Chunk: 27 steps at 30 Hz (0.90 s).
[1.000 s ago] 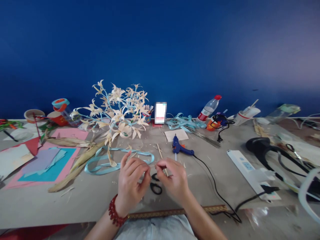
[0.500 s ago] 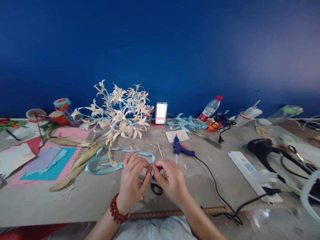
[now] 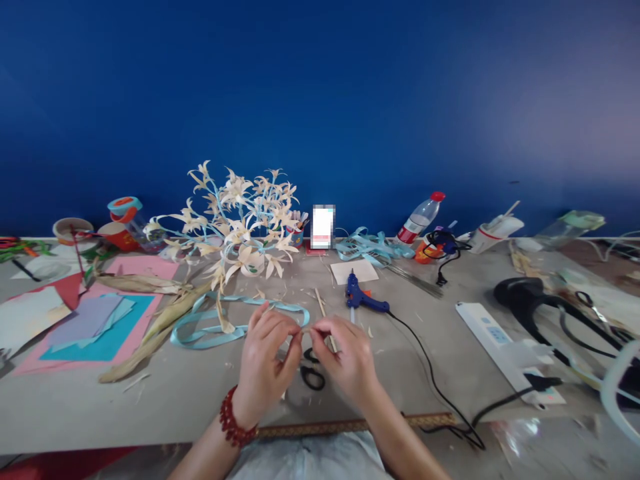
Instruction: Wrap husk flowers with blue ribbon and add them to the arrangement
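My left hand (image 3: 270, 357), with a red beaded bracelet (image 3: 235, 419) at its wrist, is closed in a pinch. My right hand (image 3: 346, 353) pinches too, its fingertips a small gap from the left ones. A tiny pale piece (image 3: 307, 329) spans that gap; its kind is too small to make out. Below the fingertips lie scissors with black handles (image 3: 313, 378), partly hidden by the right hand. Light blue ribbon (image 3: 193, 340) loops on the table behind my left hand. A thin wooden stick (image 3: 320, 302) lies just beyond my hands.
A blue glue gun (image 3: 365, 297) trails its cord toward a white power strip (image 3: 505, 353). Cream husk-like flowers (image 3: 240, 233) on blue stems stand at the back. Dried husks (image 3: 155, 333) and coloured paper (image 3: 95, 333) lie left. A plastic bottle (image 3: 420, 219) leans by the blue wall.
My right hand has shifted slightly right, so the fingertips are farther apart and the pale piece shows between them. More of the scissors' handles is visible. My left hand has hardly moved.
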{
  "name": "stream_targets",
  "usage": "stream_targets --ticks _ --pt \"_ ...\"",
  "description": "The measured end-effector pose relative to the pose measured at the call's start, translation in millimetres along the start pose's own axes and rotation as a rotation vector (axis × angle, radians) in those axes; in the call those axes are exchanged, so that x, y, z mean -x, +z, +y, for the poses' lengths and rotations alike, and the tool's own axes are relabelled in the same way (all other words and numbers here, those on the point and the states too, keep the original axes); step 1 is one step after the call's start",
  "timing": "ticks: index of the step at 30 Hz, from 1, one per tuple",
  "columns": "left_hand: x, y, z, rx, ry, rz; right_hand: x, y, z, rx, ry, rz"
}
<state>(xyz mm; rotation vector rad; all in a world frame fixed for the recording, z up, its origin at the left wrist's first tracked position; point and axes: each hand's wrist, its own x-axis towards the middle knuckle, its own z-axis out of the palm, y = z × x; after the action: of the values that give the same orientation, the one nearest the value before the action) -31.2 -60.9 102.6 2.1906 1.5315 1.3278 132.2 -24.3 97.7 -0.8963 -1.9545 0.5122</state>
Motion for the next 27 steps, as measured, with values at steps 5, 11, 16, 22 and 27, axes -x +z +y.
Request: stream_targets --ticks 5,11,16,22,27 --pt "-1 3.3 1 0.013 0.006 0.037 1 5 -1 -0.064 0.065 -0.065" --pt "4 4.1 2 0.023 0.002 0.1 3 6 6 -0.035 0.073 0.009" --pt "7 2.4 -2 -0.063 0.021 0.231 3 -2 17 -0.024 0.214 0.124" --pt "6 6.9 -7 -0.11 0.082 0.2 4 13 6 -0.797 0.55 -0.146" --pt "12 5.8 -18 0.04 0.102 0.18 3 16 6 -1.1 0.735 -0.123"
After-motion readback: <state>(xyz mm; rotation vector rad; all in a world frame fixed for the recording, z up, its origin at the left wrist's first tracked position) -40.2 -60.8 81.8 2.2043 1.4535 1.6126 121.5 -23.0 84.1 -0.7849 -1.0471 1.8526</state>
